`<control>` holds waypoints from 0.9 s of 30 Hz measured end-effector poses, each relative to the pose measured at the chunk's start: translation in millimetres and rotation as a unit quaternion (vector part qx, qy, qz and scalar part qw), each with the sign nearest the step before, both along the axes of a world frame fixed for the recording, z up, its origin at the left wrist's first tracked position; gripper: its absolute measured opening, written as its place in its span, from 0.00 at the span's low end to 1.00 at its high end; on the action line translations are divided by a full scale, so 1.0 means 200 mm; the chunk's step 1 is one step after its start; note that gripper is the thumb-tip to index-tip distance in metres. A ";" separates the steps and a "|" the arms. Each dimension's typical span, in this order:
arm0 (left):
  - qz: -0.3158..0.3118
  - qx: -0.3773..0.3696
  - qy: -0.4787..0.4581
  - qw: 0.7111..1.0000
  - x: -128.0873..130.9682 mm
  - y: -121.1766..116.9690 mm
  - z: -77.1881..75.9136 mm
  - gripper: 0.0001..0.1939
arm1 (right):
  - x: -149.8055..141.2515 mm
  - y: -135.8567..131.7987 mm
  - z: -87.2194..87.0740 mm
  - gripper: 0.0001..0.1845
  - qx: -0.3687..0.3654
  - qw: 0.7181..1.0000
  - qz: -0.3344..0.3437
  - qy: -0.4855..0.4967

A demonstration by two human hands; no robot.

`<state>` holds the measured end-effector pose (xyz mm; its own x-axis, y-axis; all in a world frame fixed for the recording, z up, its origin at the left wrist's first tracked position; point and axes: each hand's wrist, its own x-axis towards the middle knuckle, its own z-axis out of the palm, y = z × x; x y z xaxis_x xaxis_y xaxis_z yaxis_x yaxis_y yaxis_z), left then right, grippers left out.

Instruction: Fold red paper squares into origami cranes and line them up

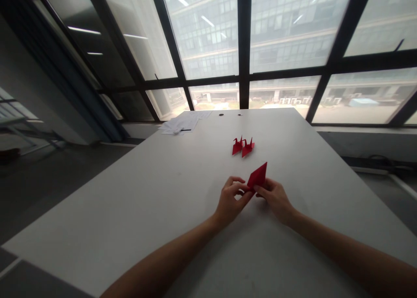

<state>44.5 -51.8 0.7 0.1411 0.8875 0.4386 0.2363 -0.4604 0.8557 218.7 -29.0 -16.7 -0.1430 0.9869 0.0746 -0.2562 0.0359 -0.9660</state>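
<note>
A folded piece of red origami paper (pixel 258 175), shaped like a slim diamond, is held up between both hands just above the white table. My left hand (pixel 230 199) pinches its lower left edge between thumb and fingers. On the other side, my right hand (pixel 274 198) grips the lower right part, thumb in front and fingers behind. The fingers hide the paper's bottom tip. Beyond the hands, two finished red paper cranes stand side by side: a left crane (pixel 237 147) and a right crane (pixel 248 148).
The white table (pixel 146 202) stretches away to the windows. Loose white papers (pixel 182 123) lie at its far left corner with a dark pen (pixel 186 130) on them. Two small round dark spots, one a cable hole (pixel 221 114), mark the far edge.
</note>
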 end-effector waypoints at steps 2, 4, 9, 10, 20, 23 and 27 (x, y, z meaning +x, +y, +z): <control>-0.008 -0.018 -0.006 1.000 0.00 0.00 0.00 0.05 | 0.00 0.00 0.00 0.17 -0.005 1.000 -0.009 -0.008; -0.014 -0.023 -0.001 1.000 -0.01 0.01 0.00 0.03 | -0.01 0.01 0.00 0.17 -0.012 1.000 -0.018 -0.011; 0.020 0.001 0.023 1.000 -0.01 0.03 0.00 0.02 | -0.06 0.03 0.02 0.17 -0.030 0.999 -0.016 -0.003; 0.032 0.004 0.028 0.999 -0.02 0.03 0.00 0.02 | -0.07 0.05 0.03 0.17 -0.030 0.999 -0.011 -0.001; 0.110 0.109 0.112 0.982 -0.10 0.08 -0.01 0.04 | -0.20 0.12 0.04 0.16 -0.036 0.999 -0.008 0.026; 0.091 0.114 0.132 0.980 -0.10 0.07 0.00 0.05 | -0.18 0.11 0.04 0.16 -0.038 0.999 -0.006 0.038; 0.069 0.121 0.139 0.980 -0.10 0.06 0.02 0.06 | -0.17 0.11 0.04 0.16 -0.053 0.997 -0.003 0.061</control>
<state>24.7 -40.2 4.2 0.1709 0.7817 0.5998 0.5200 -0.5886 0.6190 184.1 -6.6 -9.4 -0.1324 0.9911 -0.0140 -0.3728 -0.0629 -0.9258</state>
